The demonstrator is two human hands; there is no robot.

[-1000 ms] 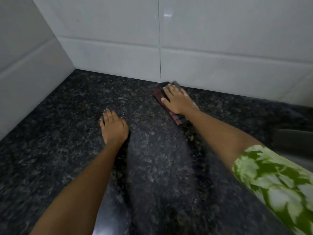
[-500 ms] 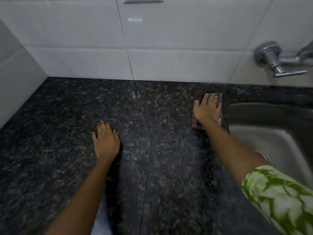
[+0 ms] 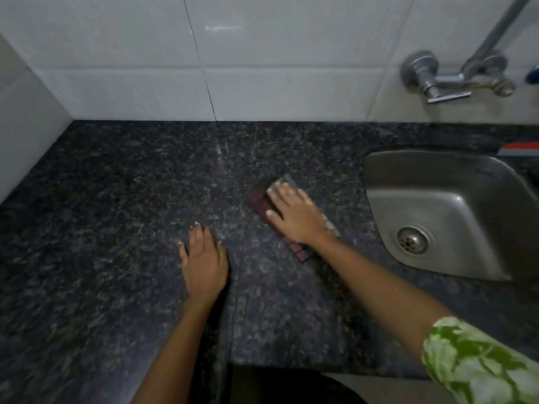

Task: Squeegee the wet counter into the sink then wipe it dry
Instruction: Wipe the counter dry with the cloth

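Counter [image 3: 116,228]: one dark speckled granite slab.
Left hand [image 3: 204,262]: flat, fingers spread, palm down on the granite, holding nothing.
Right hand [image 3: 297,217]: flat, pressing one maroon checked cloth [image 3: 259,204] onto the stone.
Sink [image 3: 455,205]: one steel basin, right.
Tap [image 3: 449,80]: one, wall-mounted.

Right sleeve [image 3: 478,363] green-and-white leaf print; left forearm [image 3: 175,339] bare.

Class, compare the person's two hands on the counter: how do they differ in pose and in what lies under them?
The right hand presses a dark red cloth; the left hand lies on bare counter. The right sits nearer the sink and angles left; the left points straight ahead. Both lie flat, palm down.
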